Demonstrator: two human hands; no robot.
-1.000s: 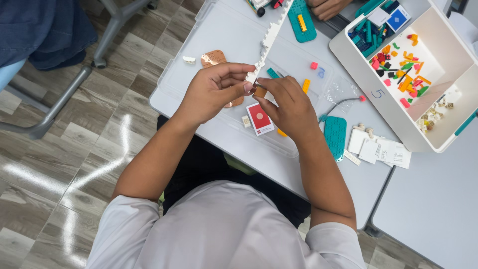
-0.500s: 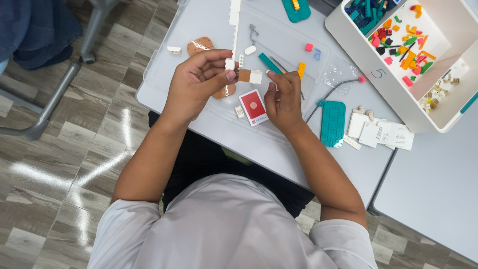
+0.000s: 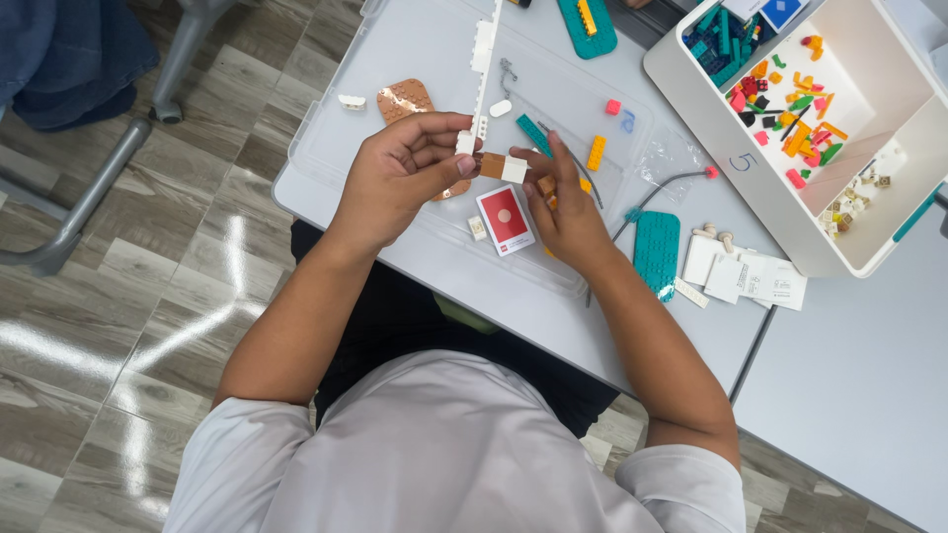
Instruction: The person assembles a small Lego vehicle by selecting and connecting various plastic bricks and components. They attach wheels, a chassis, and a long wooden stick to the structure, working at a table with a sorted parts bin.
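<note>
Over the grey table (image 3: 415, 286), the left hand (image 3: 400, 178) and right hand (image 3: 568, 212) pinch closed on a small tan-and-white brick assembly (image 3: 502, 166) from either end.

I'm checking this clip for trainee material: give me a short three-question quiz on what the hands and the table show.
1. True or false: the left hand pinches the lower end of the long white brick strip.
2. Which lies nearest below the hands? A) red card B) teal plate C) white sorting bin
3. Fill in: between the two hands sits a small piece that is brown and ____, touched by the right hand.

Key: 1 true. 2 A. 3 white.
</note>
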